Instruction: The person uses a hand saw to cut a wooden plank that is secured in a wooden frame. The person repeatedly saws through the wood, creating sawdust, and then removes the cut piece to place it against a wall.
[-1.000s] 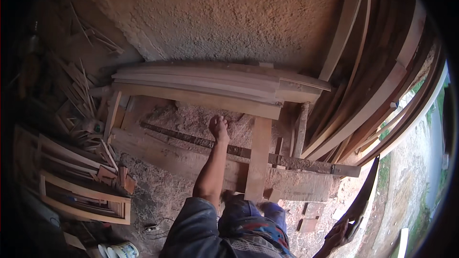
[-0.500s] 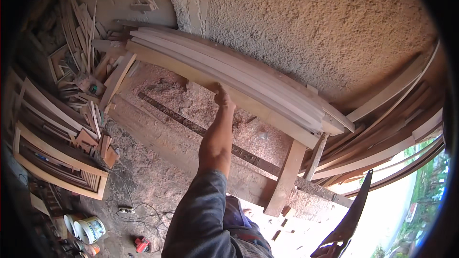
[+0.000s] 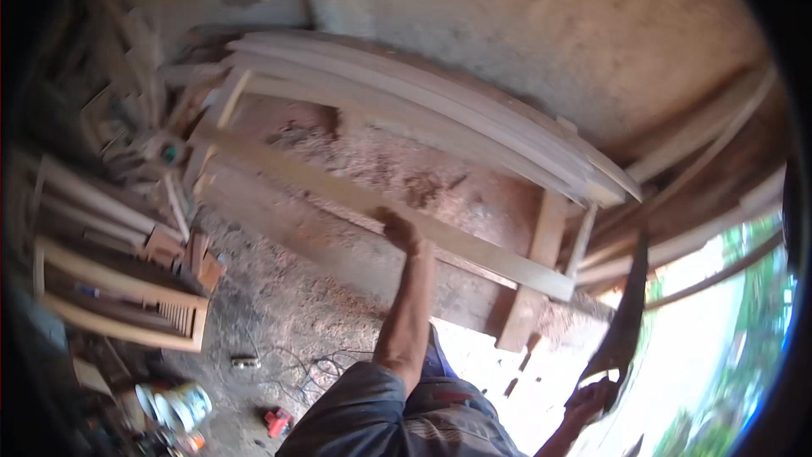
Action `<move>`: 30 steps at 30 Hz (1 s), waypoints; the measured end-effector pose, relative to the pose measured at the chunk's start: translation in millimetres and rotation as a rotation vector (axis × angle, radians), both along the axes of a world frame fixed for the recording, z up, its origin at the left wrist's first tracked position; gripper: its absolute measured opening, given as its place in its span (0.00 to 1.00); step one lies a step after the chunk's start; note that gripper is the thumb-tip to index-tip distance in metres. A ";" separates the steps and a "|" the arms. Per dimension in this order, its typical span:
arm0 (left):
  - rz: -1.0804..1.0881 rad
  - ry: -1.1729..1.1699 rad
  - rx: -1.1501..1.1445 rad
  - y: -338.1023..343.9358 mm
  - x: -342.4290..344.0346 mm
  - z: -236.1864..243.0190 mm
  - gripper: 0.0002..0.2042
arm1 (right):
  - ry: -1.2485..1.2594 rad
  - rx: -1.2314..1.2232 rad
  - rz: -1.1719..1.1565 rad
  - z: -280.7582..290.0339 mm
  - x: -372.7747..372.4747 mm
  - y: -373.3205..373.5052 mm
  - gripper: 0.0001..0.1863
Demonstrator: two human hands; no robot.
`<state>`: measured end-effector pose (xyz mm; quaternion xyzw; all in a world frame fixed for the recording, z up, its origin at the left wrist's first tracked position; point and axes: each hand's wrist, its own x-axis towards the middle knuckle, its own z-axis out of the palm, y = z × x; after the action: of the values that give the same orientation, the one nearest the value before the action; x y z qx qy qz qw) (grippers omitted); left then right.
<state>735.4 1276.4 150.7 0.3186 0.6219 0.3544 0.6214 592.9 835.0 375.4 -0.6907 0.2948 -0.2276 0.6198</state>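
Observation:
My left hand (image 3: 402,232) is closed around the near edge of a long pale board (image 3: 474,242), about midway along it. The board lies slantwise across the wooden supports, apart from a stack of long boards (image 3: 423,106) behind it. Under its right part is a crosspiece (image 3: 548,233), and its left end is by another slanted support (image 3: 222,114). At the lower right, my right hand (image 3: 597,398) is wrapped round the handle of a handsaw (image 3: 624,322). The saw's dark blade points up and away, to the right of the board's end.
A rough wall (image 3: 524,25) rises behind the stack. Wood offcuts (image 3: 139,59) crowd the far left, with a slatted wooden frame (image 3: 118,334) below. White buckets (image 3: 182,406), cables and a red tool (image 3: 277,421) are on the floor. Long planks (image 3: 702,161) lean at the right.
The pale board has come away from the stack toward me, pulled by my left hand. My right hand, holding the saw, has risen further into view. The whole view has shifted and blurred.

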 end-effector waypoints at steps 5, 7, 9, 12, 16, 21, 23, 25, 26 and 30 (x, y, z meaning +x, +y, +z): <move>-0.017 -0.186 -0.102 -12.5 -65.2 7.1 0.32 | 0.009 -0.357 0.318 41.0 -14.3 36.0 0.35; -0.050 -0.152 0.026 -20.9 -81.2 11.5 0.32 | 0.027 -0.383 0.372 41.8 -35.6 22.8 0.36; -0.240 0.082 0.413 9.8 -106.7 -22.0 0.29 | 0.078 -0.382 0.464 31.0 -58.8 4.9 0.34; -0.326 0.486 1.081 -49.7 -107.5 22.8 0.31 | 0.054 -0.662 0.434 13.0 -98.1 -13.5 0.28; -1.244 0.041 1.430 -141.5 -77.6 63.8 0.31 | 0.007 -0.733 0.395 3.8 -130.6 -11.7 0.23; -1.764 -0.001 1.673 -262.3 -48.1 64.6 0.44 | 0.100 -0.423 0.379 9.4 -153.5 1.9 0.21; -1.919 0.101 1.643 -277.6 -42.9 64.1 0.43 | 0.042 -0.526 0.383 -1.8 -168.4 -6.9 0.21; -2.047 0.216 1.589 -274.4 -33.1 48.2 0.41 | 0.012 -0.616 0.394 -5.8 -176.9 -8.2 0.20; -1.995 0.190 1.631 -273.3 -32.9 40.4 0.40 | -0.009 -0.662 0.405 -6.2 -181.0 -7.9 0.21; -1.989 0.200 1.682 -263.7 -27.7 29.2 0.38 | -0.029 -0.738 0.424 -12.8 -194.0 -5.3 0.24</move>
<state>707.7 1012.7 179.9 0.9527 -0.2460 -0.0012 0.1788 398.9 829.7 362.6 -0.9084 0.0363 -0.1950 0.3682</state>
